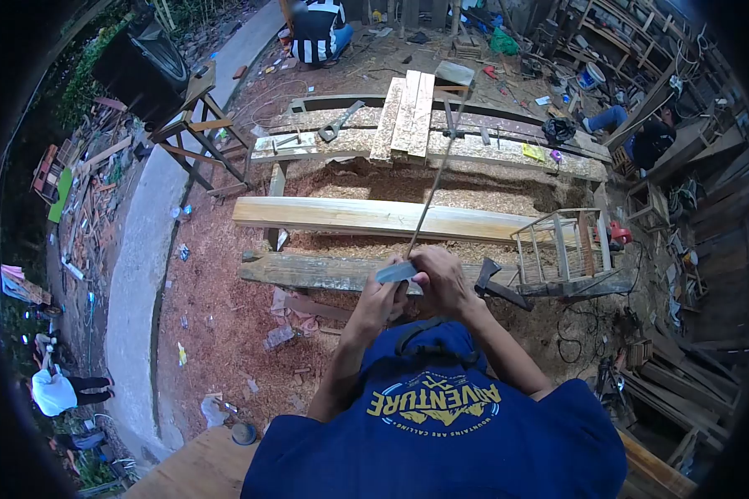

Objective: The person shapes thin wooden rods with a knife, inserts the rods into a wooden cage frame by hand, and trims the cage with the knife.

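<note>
My left hand (378,301) is closed around a flat, pale blue-grey piece (397,272) whose exact kind I cannot tell. Pressed close beside it, my right hand (443,278) has its fingers curled, with its thumb near the piece's right end. A long thin brown strip or cord (429,200) runs from between my hands out over the bench; the fingers hide where it ends. Beneath my hands lies a weathered beam (308,269), and beyond it a planed pale beam (333,214). A hatchet (495,283) rests right of my right hand.
Several boards (409,116) lie across the far bench, with a handsaw (339,123) to their left. A wooden slatted frame (564,245) stands at right. Wood shavings (225,299) cover the ground. A person in stripes (314,33) crouches far ahead; another person (649,137) sits at right.
</note>
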`<move>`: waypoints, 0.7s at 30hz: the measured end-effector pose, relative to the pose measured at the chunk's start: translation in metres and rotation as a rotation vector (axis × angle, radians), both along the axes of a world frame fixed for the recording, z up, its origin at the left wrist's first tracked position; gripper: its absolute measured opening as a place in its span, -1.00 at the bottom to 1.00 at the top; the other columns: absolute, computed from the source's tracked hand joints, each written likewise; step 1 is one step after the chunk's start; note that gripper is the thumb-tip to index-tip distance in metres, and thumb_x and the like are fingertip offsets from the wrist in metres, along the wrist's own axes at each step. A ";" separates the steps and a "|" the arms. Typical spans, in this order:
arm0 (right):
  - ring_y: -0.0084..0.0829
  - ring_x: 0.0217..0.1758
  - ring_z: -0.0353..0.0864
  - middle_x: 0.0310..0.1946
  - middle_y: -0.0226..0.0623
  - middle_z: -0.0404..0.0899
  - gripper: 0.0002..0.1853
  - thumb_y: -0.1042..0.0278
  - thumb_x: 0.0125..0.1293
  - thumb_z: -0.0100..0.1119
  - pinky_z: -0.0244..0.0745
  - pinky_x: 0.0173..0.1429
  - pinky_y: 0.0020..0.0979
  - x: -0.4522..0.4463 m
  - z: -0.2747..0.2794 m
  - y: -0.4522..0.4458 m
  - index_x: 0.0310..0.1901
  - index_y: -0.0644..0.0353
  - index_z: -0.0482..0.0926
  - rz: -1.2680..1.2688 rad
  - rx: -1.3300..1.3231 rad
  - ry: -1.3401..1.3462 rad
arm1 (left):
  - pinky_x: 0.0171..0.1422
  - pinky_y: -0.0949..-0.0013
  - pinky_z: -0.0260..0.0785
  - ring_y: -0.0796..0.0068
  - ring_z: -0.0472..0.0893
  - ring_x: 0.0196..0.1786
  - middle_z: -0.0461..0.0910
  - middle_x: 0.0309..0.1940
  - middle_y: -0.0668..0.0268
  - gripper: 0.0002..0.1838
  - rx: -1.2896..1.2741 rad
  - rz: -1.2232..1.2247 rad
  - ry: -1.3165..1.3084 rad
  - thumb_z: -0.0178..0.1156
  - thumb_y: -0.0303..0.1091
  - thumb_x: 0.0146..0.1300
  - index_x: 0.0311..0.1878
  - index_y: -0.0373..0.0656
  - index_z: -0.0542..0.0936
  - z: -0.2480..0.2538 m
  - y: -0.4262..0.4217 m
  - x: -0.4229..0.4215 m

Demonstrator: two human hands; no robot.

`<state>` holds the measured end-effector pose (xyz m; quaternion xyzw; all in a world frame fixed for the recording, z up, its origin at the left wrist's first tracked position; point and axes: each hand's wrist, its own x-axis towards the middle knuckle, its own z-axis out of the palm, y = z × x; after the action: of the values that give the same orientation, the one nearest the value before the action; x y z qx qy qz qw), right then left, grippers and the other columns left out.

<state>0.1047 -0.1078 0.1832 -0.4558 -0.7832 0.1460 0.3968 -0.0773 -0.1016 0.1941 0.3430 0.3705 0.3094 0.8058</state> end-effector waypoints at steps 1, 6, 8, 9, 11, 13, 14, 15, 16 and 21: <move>-0.02 -0.20 0.56 -0.31 -0.10 0.52 -0.48 -0.17 0.52 -0.15 0.43 -0.10 -0.10 -0.001 -0.002 -0.001 -0.09 0.23 0.50 -0.015 -0.010 -0.002 | -0.67 0.61 -0.05 0.82 0.17 -0.68 0.26 -0.57 0.58 -0.90 0.037 -0.004 0.029 -0.06 -0.24 0.62 -0.01 0.02 0.41 -0.004 -0.001 0.000; -0.04 -0.20 0.57 -0.33 -0.12 0.52 -0.48 -0.16 0.52 -0.13 0.43 -0.11 -0.11 0.006 -0.033 0.005 -0.03 0.21 0.53 -0.068 0.026 -0.043 | -0.68 0.61 -0.05 0.82 0.17 -0.69 0.23 -0.58 0.58 -0.83 0.071 -0.028 0.055 -0.01 -0.12 0.61 0.01 0.03 0.42 -0.009 -0.002 -0.002; -0.06 -0.23 0.58 -0.33 -0.14 0.54 -0.49 -0.13 0.52 -0.12 0.42 -0.13 -0.14 0.012 -0.037 0.007 0.01 0.20 0.56 -0.094 0.049 -0.071 | -0.68 0.60 -0.04 0.80 0.16 -0.69 0.21 -0.59 0.58 -0.84 0.087 -0.021 0.097 -0.01 -0.13 0.61 -0.01 0.03 0.41 -0.007 -0.001 0.003; -0.07 -0.23 0.58 -0.33 -0.15 0.54 -0.49 -0.14 0.52 -0.12 0.42 -0.14 -0.14 0.012 -0.038 0.008 0.00 0.19 0.56 -0.101 0.061 -0.070 | -0.69 0.60 -0.04 0.80 0.16 -0.69 0.20 -0.60 0.58 -0.84 0.093 -0.013 0.117 -0.01 -0.13 0.61 -0.01 0.03 0.41 -0.007 -0.002 0.004; -0.08 -0.25 0.58 -0.32 -0.17 0.56 -0.49 -0.14 0.52 -0.11 0.42 -0.15 -0.15 0.014 -0.039 0.012 0.00 0.19 0.56 -0.121 0.094 -0.068 | -0.66 0.60 -0.06 0.79 0.16 -0.67 0.18 -0.60 0.59 -0.83 0.102 0.000 0.137 -0.02 -0.11 0.61 -0.09 0.06 0.40 -0.009 0.003 0.006; -0.10 -0.26 0.58 -0.33 -0.18 0.57 -0.52 -0.12 0.51 -0.06 0.42 -0.16 -0.15 0.016 -0.040 0.018 -0.01 0.19 0.56 -0.120 0.088 -0.097 | -0.64 0.59 -0.07 0.79 0.16 -0.66 0.18 -0.59 0.60 -0.81 0.061 0.005 0.134 -0.03 -0.09 0.61 -0.15 0.07 0.38 -0.009 0.006 0.009; -0.11 -0.26 0.58 -0.33 -0.18 0.57 -0.53 -0.11 0.50 -0.04 0.42 -0.17 -0.16 0.017 -0.040 0.020 -0.01 0.19 0.56 -0.117 0.086 -0.111 | -0.64 0.59 -0.07 0.78 0.15 -0.66 0.18 -0.58 0.60 -0.80 0.019 0.008 0.123 -0.03 -0.09 0.61 -0.16 0.08 0.37 -0.008 0.010 0.009; -0.10 -0.25 0.59 -0.33 -0.18 0.57 -0.55 -0.08 0.51 -0.03 0.43 -0.16 -0.15 0.016 -0.040 0.020 0.00 0.20 0.55 -0.125 0.066 -0.105 | -0.64 0.59 -0.08 0.78 0.14 -0.66 0.18 -0.58 0.59 -0.80 -0.023 0.011 0.114 -0.03 -0.09 0.61 -0.17 0.08 0.37 -0.007 0.013 0.008; -0.09 -0.24 0.59 -0.33 -0.18 0.58 -0.57 -0.05 0.52 -0.01 0.44 -0.15 -0.14 0.015 -0.040 0.020 0.01 0.21 0.54 -0.135 0.047 -0.097 | -0.63 0.59 -0.08 0.78 0.13 -0.65 0.20 -0.56 0.59 -0.80 0.010 0.016 0.140 -0.03 -0.09 0.61 -0.16 0.08 0.36 -0.009 0.016 0.009; -0.03 -0.17 0.62 -0.26 -0.07 0.61 -0.69 0.18 0.53 0.07 0.50 -0.04 -0.15 0.007 -0.001 0.003 0.07 0.27 0.50 -0.166 -0.332 0.216 | -0.59 0.59 -0.05 0.78 0.15 -0.63 0.19 -0.56 0.60 -0.82 0.035 -0.019 0.056 -0.03 -0.13 0.59 -0.15 0.03 0.38 -0.014 0.037 0.006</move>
<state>0.1120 -0.1050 0.1822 -0.5597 -0.6611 0.2879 0.4084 -0.0715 -0.0649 0.1801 0.3691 0.3840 0.2986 0.7919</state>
